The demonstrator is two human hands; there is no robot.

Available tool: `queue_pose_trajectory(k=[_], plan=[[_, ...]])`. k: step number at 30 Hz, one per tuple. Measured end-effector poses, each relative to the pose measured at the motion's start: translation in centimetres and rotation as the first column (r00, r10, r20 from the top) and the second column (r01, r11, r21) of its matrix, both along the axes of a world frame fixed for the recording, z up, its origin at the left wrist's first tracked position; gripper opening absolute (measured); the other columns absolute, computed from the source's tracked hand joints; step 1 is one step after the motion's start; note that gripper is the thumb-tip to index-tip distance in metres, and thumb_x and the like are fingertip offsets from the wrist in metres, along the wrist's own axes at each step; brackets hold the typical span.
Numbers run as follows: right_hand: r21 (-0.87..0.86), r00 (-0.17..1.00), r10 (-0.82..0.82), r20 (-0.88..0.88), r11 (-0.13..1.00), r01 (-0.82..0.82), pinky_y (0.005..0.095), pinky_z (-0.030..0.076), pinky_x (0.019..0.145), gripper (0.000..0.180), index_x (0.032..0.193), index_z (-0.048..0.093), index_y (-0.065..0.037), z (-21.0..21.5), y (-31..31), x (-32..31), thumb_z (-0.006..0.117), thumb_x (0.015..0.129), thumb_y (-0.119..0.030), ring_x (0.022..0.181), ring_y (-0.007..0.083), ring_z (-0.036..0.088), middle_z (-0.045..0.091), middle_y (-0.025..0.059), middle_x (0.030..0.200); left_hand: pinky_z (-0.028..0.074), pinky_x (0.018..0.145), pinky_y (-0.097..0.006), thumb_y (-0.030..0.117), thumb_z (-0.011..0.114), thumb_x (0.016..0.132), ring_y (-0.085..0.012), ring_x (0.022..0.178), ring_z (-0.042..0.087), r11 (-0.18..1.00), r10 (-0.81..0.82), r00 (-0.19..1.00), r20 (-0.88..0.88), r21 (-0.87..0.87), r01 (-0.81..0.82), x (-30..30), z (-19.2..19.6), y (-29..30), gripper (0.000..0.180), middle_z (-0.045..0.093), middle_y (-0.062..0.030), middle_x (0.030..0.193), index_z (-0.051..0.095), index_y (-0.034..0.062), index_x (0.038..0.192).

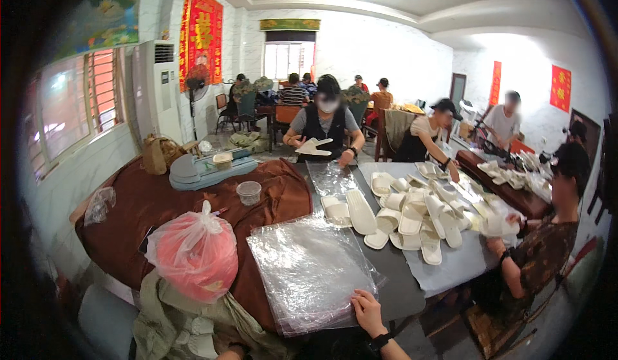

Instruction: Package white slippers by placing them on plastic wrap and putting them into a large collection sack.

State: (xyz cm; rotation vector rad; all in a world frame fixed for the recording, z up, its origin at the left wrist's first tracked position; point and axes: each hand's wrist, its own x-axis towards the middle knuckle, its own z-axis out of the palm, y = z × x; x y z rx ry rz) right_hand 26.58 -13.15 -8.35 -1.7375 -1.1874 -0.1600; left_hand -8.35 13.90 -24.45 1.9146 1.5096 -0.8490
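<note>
My right hand [368, 313], with a dark watch on its wrist, lies flat on the near right corner of a stack of clear plastic bags [309, 270]. The stack is spread on the dark table [399, 289] in front of me. The fingers are apart and point up and to the left, and nothing is gripped in them. My left hand does not show. Past the bags lies a heap of white slippers [412, 215], with a pair [347, 211] set apart at its left.
A pink-filled plastic bag [196, 254] sits on brown cloth [148, 199] at left, with a clear cup [249, 192] and a grey machine [199, 167] behind. A masked person [325, 125] opposite holds a slipper. Other people work at right and behind. Olive fabric [174, 321] lies near me.
</note>
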Motion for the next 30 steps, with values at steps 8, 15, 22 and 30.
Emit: queue_pose_trajectory(k=[8, 15, 22, 30], plan=[[-0.048, 0.996, 0.079, -0.045, 0.996, -0.081, 0.0374, 0.055, 0.085, 0.019, 0.109, 0.072, -0.003, 0.9, -0.8, 0.3, 0.067, 0.091, -0.006, 0.102, 0.0313, 0.066, 0.065, 0.0159, 0.123, 0.020, 0.113, -0.070, 0.049, 0.051, 0.096, -0.0495, 0.148, 0.021, 0.997, -0.073, 0.978, 0.198, 0.026, 0.069, -4.9, -1.2, -2.9, 0.083, 0.015, -0.0256, 0.165, 0.013, 0.0159, 0.163], [-0.109, 0.996, 0.090, -0.010, 0.990, -0.091, 0.0459, 0.041, 0.100, 0.036, 0.119, 0.071, -0.011, 0.1, -0.7, 0.7, 0.071, 0.083, -0.005, 0.118, 0.0326, 0.055, 0.058, 0.0144, 0.137, 0.020, 0.119, -0.064, 0.057, 0.066, 0.086, -0.0446, 0.150, 0.020, 0.917, -0.380, 0.768, 0.515, 0.316, 0.242, -13.0, -2.0, -3.6, 0.073, 0.027, -0.0056, 0.165, 0.042, 0.0382, 0.152], [-0.289, 0.866, -0.093, 0.491, 0.921, 0.262, 0.0567, 0.028, 0.102, 0.041, 0.128, 0.067, -0.024, -0.4, -1.3, -1.0, 0.070, 0.090, -0.038, 0.132, 0.0407, 0.042, 0.048, 0.0139, 0.149, 0.023, 0.112, -0.066, 0.026, 0.071, 0.091, -0.0503, 0.146, 0.018, 0.933, -0.018, 0.989, 0.149, 0.358, -0.037, -16.0, 8.1, -11.4, 0.089, 0.012, -0.0217, 0.166, 0.019, 0.0262, 0.162], [-0.381, 0.900, -0.051, 0.432, 0.895, 0.233, 0.0588, 0.030, 0.101, 0.042, 0.129, 0.066, -0.027, -1.6, -0.7, 0.3, 0.064, 0.093, -0.048, 0.135, 0.0401, 0.041, 0.053, 0.0116, 0.144, 0.029, 0.113, -0.058, 0.033, 0.073, 0.088, -0.0469, 0.142, 0.030, 0.838, 0.278, 0.574, 0.770, 0.098, -0.537, -23.5, 0.2, -8.2, 0.088, 0.022, -0.0183, 0.164, 0.025, 0.0213, 0.161]])
